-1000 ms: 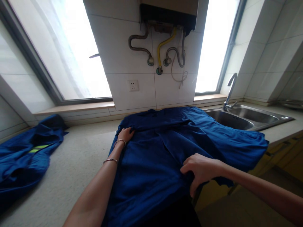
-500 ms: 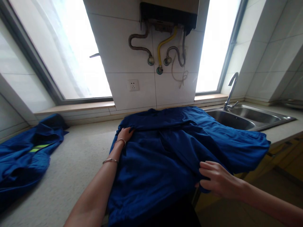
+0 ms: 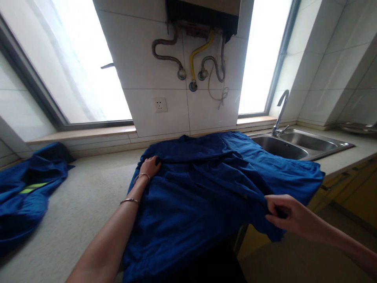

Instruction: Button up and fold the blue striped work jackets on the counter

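A dark blue work jacket [image 3: 182, 212] lies spread and creased over the countertop, its near part hanging past the front edge. My left hand [image 3: 150, 167], with two bracelets on the wrist, is closed on the fabric at the jacket's left side; its fingertips are partly hidden. Out to the right, my right hand [image 3: 290, 216] pinches the jacket between thumb and fingers and holds that part stretched beyond the counter edge. A short end of cloth hangs below the pinch.
Another blue garment [image 3: 38, 204] with a yellow-green strip lies on the pale countertop [image 3: 97, 188] at left. A double sink [image 3: 312, 141] with a faucet [image 3: 281, 112] is at right. A heater [image 3: 203, 17] with pipes hangs on the tiled wall above a socket [image 3: 160, 105].
My right hand has moved right, drawing its part of the jacket outward; its grip now shows as a pinch. My left hand stays at the same spot on the jacket. The view has shifted slightly right.
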Action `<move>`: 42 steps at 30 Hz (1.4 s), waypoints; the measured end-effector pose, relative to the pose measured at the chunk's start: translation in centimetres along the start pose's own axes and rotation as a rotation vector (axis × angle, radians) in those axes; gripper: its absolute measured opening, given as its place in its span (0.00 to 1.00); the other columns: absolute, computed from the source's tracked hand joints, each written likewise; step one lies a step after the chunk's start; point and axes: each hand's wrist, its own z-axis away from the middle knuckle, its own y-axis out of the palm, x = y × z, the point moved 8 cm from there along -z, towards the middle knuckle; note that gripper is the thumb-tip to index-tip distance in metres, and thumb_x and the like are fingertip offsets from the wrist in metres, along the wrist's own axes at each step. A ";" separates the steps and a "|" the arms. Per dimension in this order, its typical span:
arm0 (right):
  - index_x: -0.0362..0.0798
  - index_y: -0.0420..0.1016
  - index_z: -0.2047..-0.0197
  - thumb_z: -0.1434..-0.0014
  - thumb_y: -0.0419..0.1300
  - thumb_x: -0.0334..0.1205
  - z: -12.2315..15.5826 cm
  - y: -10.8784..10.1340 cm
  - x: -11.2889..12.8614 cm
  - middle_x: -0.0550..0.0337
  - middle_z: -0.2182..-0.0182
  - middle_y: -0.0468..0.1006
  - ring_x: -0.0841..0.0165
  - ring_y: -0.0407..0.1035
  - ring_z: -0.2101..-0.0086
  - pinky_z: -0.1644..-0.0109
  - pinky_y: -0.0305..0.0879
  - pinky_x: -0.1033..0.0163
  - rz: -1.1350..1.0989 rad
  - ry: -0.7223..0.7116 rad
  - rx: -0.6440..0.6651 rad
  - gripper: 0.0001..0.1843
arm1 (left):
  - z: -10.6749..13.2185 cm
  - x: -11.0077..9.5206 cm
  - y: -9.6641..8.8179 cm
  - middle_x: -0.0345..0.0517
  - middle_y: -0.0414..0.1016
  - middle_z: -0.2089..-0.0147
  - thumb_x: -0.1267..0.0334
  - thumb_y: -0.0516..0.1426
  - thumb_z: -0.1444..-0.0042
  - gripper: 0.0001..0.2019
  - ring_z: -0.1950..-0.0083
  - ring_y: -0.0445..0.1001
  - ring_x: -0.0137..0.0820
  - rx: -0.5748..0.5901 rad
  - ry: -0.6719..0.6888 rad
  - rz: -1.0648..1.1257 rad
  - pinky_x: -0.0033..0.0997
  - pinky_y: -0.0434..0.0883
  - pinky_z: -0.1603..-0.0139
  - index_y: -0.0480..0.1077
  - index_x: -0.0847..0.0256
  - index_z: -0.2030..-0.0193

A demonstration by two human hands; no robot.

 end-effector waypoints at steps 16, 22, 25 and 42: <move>0.46 0.74 0.65 0.50 0.67 0.46 -2.3 10.2 6.7 0.64 0.69 0.72 0.74 0.63 0.68 0.67 0.56 0.73 -0.057 -0.244 0.492 0.14 | 15.1 -24.0 -8.8 0.56 0.77 0.63 0.32 0.46 0.48 0.33 0.66 0.76 0.42 0.556 0.678 -0.011 0.35 0.68 0.65 0.73 0.62 0.63; 0.47 0.75 0.63 0.47 0.65 0.45 -2.4 13.0 8.8 0.65 0.72 0.74 0.76 0.66 0.73 0.71 0.56 0.75 0.085 -0.555 0.673 0.12 | 17.6 -25.4 -9.3 0.55 0.77 0.70 0.55 0.52 0.45 0.15 0.70 0.75 0.38 0.735 0.784 -0.037 0.33 0.68 0.69 0.75 0.61 0.72; 0.50 0.74 0.58 0.46 0.63 0.50 -3.9 11.7 10.6 0.67 0.76 0.74 0.77 0.68 0.75 0.74 0.55 0.75 0.092 -0.653 0.627 0.15 | 18.2 -25.7 -9.5 0.44 0.73 0.79 0.60 0.56 0.52 0.10 0.78 0.70 0.31 0.907 0.876 0.115 0.28 0.65 0.75 0.69 0.59 0.81; 0.51 0.78 0.54 0.40 0.58 0.40 -27.8 10.0 3.9 0.57 0.54 0.78 0.62 0.70 0.51 0.43 0.61 0.58 0.071 -0.483 -0.121 0.12 | 2.2 -10.5 -8.4 0.51 0.78 0.60 0.54 0.54 0.43 0.17 0.59 0.76 0.36 0.595 -0.034 0.935 0.30 0.72 0.63 0.73 0.67 0.59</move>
